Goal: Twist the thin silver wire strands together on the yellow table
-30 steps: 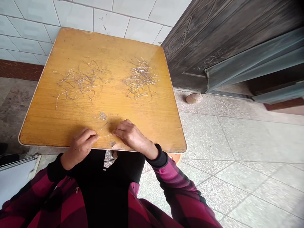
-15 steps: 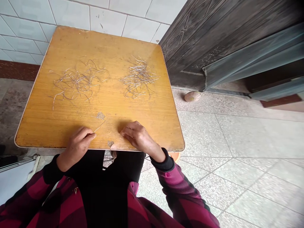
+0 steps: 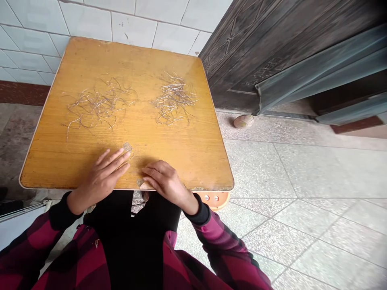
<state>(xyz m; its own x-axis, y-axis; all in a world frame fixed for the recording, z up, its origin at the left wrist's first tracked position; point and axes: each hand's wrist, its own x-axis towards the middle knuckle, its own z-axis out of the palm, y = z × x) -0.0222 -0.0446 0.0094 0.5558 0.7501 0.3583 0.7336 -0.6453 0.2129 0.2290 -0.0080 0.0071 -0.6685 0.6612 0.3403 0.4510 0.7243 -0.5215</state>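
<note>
The left hand [image 3: 101,177] lies palm down on a yellow wooden table [image 3: 187,161], fingers spread wide and nearly flat, and it visibly holds nothing. The right hand [image 3: 165,182] rests just beside it, fingers loosely curled and pointing toward the left hand. Whether those fingertips [image 3: 144,170] pinch anything is too fine to tell.

Two loose strands of wire lie by the hands, though the exact count is hard to be sure of. One thin, curved strand [image 3: 128,158] sits just past the left fingertips, and another [image 3: 133,172] runs between the two hands, reaching the right fingers.

Farther out, beyond the hands, are two piles of wire. The left pile [image 3: 96,108] is looser, with longer curly strands, and lies ahead of the left hand. The right pile [image 3: 173,100] is denser, with shorter strands, and lies ahead of the right hand. The piles stand well apart, and neither hand touches them.

Two chipped patches mark the tabletop: one [image 3: 127,146] just past the left fingertips, the other [image 3: 139,182] at the near edge beside the right hand. Both sleeves are plaid with black cuffs.
</note>
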